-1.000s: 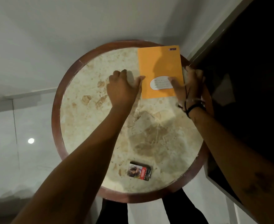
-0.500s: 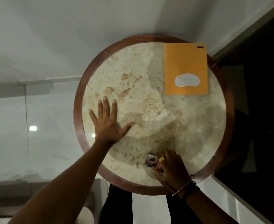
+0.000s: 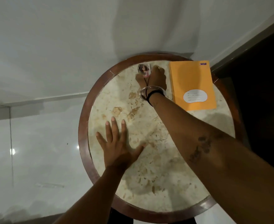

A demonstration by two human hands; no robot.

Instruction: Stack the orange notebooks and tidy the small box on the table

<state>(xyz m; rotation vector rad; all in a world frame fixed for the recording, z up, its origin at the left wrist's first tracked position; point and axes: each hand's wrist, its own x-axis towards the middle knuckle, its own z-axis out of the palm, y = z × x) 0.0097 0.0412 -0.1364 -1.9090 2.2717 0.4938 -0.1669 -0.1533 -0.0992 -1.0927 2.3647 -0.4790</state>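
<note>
An orange notebook [image 3: 192,84] with a white label lies flat at the far right of the round marble table [image 3: 157,172]; whether more notebooks lie under it I cannot tell. The small box [image 3: 144,70], with a picture on its face, is at the table's far edge, just left of the notebook. My right hand [image 3: 155,78] reaches across and grips the box by its near end, fingers closed around it. My left hand [image 3: 118,143] rests flat on the marble at the near left, fingers spread, holding nothing.
The table has a dark wooden rim [image 3: 83,126]. A white wall [image 3: 68,38] stands behind it, glossy white floor [image 3: 28,151] lies to the left, and a dark panel [image 3: 262,94] runs along the right.
My right hand has carried the small box from the table's near edge to its far edge beside the notebook. My left hand stays flat on the marble.
</note>
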